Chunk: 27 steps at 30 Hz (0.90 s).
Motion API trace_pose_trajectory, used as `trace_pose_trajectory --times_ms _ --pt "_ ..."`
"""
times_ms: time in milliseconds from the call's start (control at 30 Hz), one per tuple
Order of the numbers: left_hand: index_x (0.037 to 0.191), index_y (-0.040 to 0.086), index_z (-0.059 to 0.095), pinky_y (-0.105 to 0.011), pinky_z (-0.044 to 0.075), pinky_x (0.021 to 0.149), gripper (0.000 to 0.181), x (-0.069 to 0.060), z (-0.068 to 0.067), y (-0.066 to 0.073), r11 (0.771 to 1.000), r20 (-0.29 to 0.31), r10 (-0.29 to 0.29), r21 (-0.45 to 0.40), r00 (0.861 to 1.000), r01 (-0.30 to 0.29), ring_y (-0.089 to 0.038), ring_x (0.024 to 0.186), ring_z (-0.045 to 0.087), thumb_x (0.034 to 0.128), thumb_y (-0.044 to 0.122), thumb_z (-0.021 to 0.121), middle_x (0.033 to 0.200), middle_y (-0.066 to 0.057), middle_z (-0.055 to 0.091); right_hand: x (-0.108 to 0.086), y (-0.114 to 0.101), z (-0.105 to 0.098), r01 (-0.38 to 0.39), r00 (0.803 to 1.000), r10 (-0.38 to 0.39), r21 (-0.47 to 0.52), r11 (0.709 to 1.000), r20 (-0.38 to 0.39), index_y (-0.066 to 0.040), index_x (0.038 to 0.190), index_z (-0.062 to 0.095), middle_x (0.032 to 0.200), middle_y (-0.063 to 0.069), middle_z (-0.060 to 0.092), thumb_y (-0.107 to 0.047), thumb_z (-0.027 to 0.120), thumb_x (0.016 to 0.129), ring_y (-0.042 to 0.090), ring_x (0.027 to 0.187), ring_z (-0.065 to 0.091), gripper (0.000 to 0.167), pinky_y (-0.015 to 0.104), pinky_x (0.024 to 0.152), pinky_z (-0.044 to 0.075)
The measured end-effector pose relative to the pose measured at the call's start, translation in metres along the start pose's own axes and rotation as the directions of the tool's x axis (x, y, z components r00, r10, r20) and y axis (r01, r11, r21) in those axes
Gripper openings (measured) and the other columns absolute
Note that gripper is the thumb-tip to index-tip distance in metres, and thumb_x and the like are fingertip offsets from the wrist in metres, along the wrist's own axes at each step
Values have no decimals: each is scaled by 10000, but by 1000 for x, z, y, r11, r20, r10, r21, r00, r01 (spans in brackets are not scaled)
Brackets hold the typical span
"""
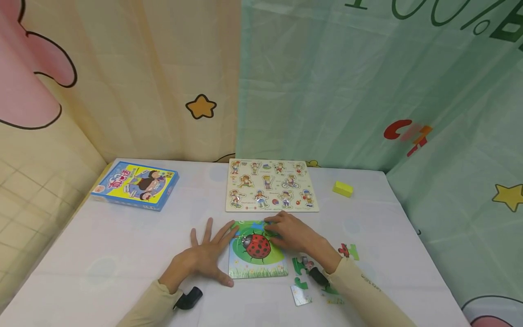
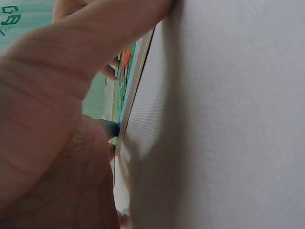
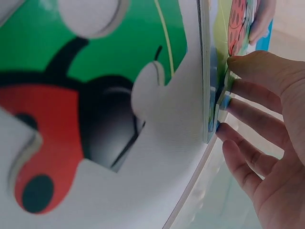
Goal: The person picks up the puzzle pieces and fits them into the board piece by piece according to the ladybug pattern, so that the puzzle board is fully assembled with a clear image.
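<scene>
A square jigsaw board (image 1: 258, 269) with a red ladybug picture lies on the table in front of me. My left hand (image 1: 210, 259) is spread at its left side; the fingertips touch the upper left corner and the thumb is down near the lower left corner. At the upper right corner, my right hand (image 1: 292, 234) pinches a puzzle piece (image 3: 220, 102), which sits tilted against the board in the right wrist view. The fingers hide much of that piece. Close to the right wrist camera lies a loose ladybug piece (image 3: 50, 124), red, black and green.
More loose pieces (image 1: 301, 295) lie around the right forearm, some partly covered by it. Behind the board is a peg puzzle (image 1: 271, 197) with child figures. A yellow block (image 1: 342, 189) stands at the back right, a blue-and-yellow box (image 1: 136, 184) at the back left.
</scene>
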<state>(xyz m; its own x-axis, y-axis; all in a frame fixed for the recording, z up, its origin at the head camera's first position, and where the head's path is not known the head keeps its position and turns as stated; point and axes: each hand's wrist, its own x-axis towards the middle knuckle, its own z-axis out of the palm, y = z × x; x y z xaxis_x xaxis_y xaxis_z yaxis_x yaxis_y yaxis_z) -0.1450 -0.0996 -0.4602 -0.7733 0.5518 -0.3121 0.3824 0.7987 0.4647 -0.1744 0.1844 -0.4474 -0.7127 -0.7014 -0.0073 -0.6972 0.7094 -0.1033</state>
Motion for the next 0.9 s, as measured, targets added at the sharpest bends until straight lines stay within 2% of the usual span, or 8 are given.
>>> trace_pose_trajectory --times_ms 267,433,633,900 --pt "1618 218 148 -846 -94 1031 1354 0 0 1 1000 9 -11 13 1000 11 -549 1482 -163 567 638 890 1708 -5 -11 2 -3 0 -105 994 102 64 992 44 -108 1313 654 1356 20 648 -311 714 933 233 1227 570 435 393 1055 472" --pt "1619 218 147 -846 -97 1029 1353 0 0 1 1000 10 -11 11 1000 11 -551 1479 -167 569 641 887 1708 -6 -12 5 -4 -1 -155 985 149 73 985 84 -98 1306 670 1365 35 609 -325 718 922 242 1231 534 449 407 1048 474" --pt "1620 227 142 -844 -92 1034 1354 0 1 0 1000 14 -14 22 1000 13 -545 1482 -165 568 653 881 1708 3 -17 7 -5 -4 -161 984 153 75 984 96 -106 1247 713 1305 42 627 -317 740 883 218 1076 506 422 391 935 479" --pt "1621 228 129 -840 -92 1038 1362 0 -1 0 999 24 -21 33 999 21 -536 1485 -169 568 659 877 1708 5 -30 5 -5 -5 -165 981 146 151 975 126 -57 1310 663 1357 81 578 -257 690 913 258 1163 500 445 415 965 477"
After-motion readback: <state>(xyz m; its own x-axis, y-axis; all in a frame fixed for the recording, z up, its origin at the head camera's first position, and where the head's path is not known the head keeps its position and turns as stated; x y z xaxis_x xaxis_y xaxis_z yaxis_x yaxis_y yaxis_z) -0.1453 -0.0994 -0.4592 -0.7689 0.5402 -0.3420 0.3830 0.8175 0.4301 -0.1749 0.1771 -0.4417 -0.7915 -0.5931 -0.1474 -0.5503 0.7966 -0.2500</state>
